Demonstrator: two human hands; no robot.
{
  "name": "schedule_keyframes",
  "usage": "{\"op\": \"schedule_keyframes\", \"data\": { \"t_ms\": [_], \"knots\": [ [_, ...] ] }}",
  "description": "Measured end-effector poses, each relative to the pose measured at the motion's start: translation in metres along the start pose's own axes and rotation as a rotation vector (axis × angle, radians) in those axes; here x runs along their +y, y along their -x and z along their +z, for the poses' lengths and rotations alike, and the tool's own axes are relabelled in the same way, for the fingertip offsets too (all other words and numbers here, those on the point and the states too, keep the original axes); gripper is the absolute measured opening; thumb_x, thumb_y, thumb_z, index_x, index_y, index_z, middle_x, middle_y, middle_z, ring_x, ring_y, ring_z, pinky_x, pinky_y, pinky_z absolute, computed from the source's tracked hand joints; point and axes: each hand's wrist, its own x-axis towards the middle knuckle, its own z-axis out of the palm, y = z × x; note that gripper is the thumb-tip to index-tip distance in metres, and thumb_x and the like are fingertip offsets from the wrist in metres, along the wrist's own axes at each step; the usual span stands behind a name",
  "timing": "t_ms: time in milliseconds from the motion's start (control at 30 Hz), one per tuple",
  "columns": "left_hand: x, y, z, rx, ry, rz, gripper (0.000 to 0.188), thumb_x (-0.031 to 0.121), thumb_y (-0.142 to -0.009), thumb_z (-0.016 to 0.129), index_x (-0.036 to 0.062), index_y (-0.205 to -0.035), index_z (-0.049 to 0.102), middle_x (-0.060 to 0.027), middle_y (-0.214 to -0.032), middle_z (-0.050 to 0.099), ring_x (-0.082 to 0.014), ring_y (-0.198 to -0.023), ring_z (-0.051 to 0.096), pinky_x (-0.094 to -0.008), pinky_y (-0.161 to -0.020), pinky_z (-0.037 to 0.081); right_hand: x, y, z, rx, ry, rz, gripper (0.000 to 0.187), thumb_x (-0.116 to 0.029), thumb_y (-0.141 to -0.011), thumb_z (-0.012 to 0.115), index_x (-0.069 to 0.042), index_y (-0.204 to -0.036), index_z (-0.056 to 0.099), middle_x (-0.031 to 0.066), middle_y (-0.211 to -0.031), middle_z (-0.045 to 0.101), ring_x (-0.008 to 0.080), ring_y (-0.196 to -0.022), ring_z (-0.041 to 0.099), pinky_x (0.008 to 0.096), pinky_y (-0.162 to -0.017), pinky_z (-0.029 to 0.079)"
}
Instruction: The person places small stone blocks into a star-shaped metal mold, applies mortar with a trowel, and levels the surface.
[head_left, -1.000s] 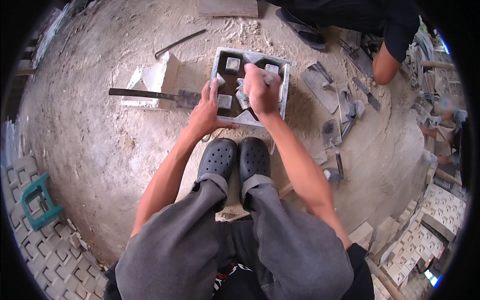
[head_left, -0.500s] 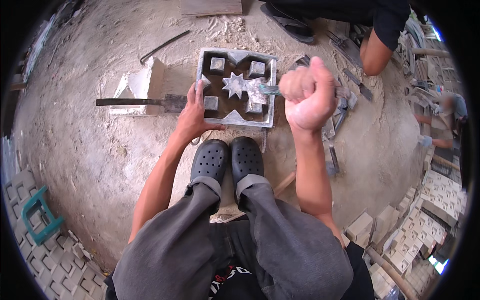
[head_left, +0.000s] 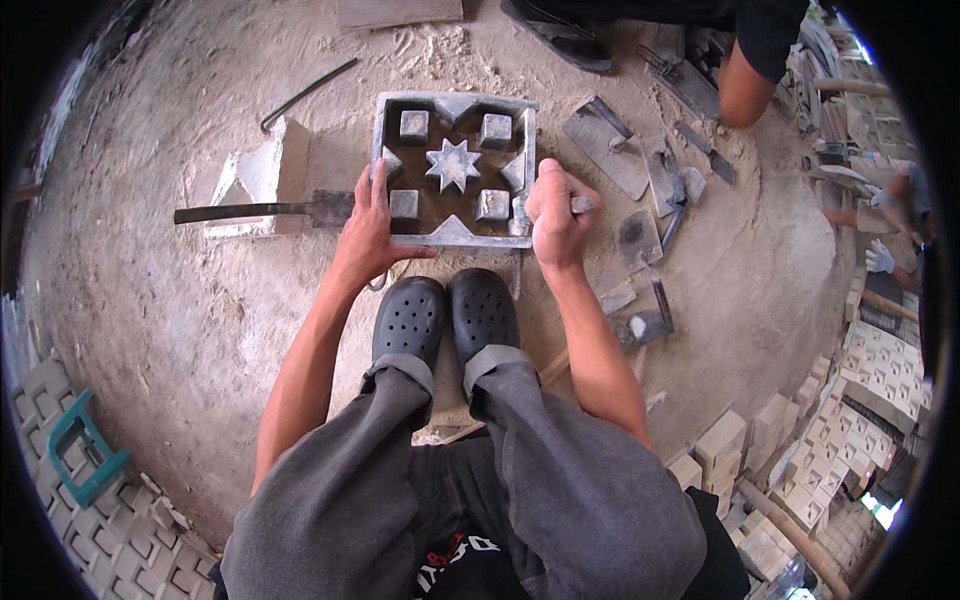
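A square metal mould [head_left: 528, 130] lies on the ground before my shoes, with a star-shaped block [head_left: 453, 165] at its centre and several square blocks around that. My left hand [head_left: 366, 228] grips the mould's near left corner, fingers along the left rim and thumb along the front edge. In my right hand [head_left: 562, 212] is a paintbrush [head_left: 520, 212], its head down inside the near right corner of the mould. Most of the handle is hidden by the fist; its end pokes out on the right. A flat long-handled metal tool [head_left: 245, 212] lies beside my left hand.
A whitish block [head_left: 290, 170] lies left of the mould, with a bent rod [head_left: 305, 97] beyond it. Trowels [head_left: 610, 145] and other hand tools are scattered to the right. Another person's arm [head_left: 748, 88] is at the far right; pale blocks [head_left: 720, 447] are stacked at the lower right.
My right hand has come down and left, taking the brush from beside the star to the mould's near right corner. My left hand stays on the mould.
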Motion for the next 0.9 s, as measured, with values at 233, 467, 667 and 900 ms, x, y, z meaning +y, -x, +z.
{"op": "schedule_keyframes", "data": {
  "t_ms": [233, 467, 667, 900],
  "knots": [
    [0.078, -0.010, 0.008, -0.053, -0.319, 0.393, 0.121, 0.058, -0.060, 0.083, 0.0023, -0.151, 0.028, -0.0153, -0.158, 0.027, -0.0304, -0.148, 0.023, -0.0468, -0.120, 0.016, 0.029, -0.001, -0.011, -0.030, 0.188, -0.054, 0.048, -0.020, -0.100, 0.052, -0.005, -0.057, 0.041, -0.0060, -0.053, 0.039, 0.0029, -0.053, 0.034, 0.0275, -0.047, 0.024],
    [0.067, -0.016, 0.053, -0.128, -0.612, 0.470, 0.110, 0.068, -0.073, 0.067, 0.0011, -0.152, 0.028, -0.0105, -0.159, 0.028, -0.0254, -0.149, 0.020, -0.0473, -0.122, 0.010, 0.033, -0.003, -0.019, -0.067, 0.056, -0.013, 0.047, -0.023, -0.101, 0.052, -0.006, -0.058, 0.044, -0.0047, -0.053, 0.043, 0.0034, -0.050, 0.036, 0.0277, -0.045, 0.025],
    [0.058, 0.011, 0.042, -0.044, -0.539, 0.336, 0.105, 0.070, -0.076, 0.063, 0.0085, -0.154, 0.028, -0.0108, -0.161, 0.023, -0.0288, -0.151, 0.012, -0.0491, -0.122, 0.006, 0.013, -0.006, -0.023, -0.042, -0.079, -0.027, 0.048, -0.022, -0.100, 0.053, -0.008, -0.055, 0.041, -0.0049, -0.053, 0.041, 0.0042, -0.048, 0.034, 0.0277, -0.044, 0.023],
    [0.069, 0.004, 0.051, -0.048, -0.441, 0.460, 0.102, 0.064, -0.074, 0.069, 0.0140, -0.153, 0.029, -0.0101, -0.160, 0.025, -0.0296, -0.149, 0.018, -0.0512, -0.121, 0.010, 0.012, -0.002, -0.013, 0.015, 0.056, -0.122, 0.048, -0.021, -0.101, 0.051, -0.006, -0.056, 0.044, -0.0038, -0.053, 0.043, 0.0053, -0.049, 0.037, 0.0274, -0.046, 0.025]
  ]
}}
